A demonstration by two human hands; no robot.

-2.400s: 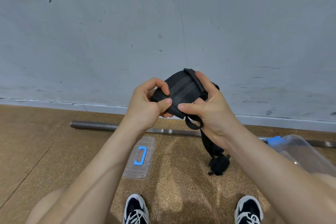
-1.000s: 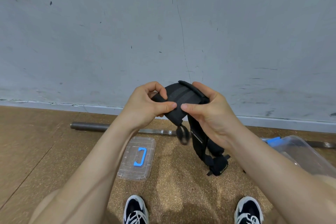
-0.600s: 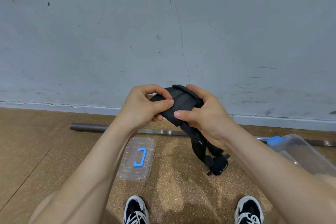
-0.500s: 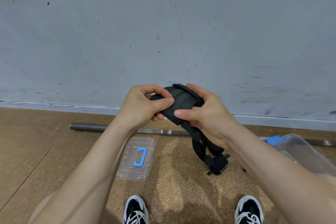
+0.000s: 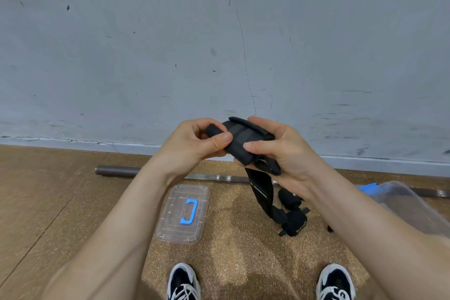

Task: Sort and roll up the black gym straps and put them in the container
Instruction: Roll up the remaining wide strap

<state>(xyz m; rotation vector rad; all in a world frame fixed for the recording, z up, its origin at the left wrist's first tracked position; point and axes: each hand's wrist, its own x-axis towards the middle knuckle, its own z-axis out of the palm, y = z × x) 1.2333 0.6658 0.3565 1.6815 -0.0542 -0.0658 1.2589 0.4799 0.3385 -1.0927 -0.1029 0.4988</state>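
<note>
A clear lid (image 5: 183, 213) lies on the floor (image 5: 73, 202) below the left hand (image 5: 192, 143), whose fingers (image 5: 203, 123) pinch one end of a half-rolled black strap (image 5: 241, 137) held in the air, the right hand (image 5: 280, 151) clamped round its other end, its tail hanging toward more black straps (image 5: 294, 223) on the floor beside the clear container (image 5: 409, 209).

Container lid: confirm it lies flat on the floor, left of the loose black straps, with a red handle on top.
Wrong in one respect: the handle is blue, not red, as the head view shows. The clear lid does lie flat on the floor, left of the loose black straps.
</note>
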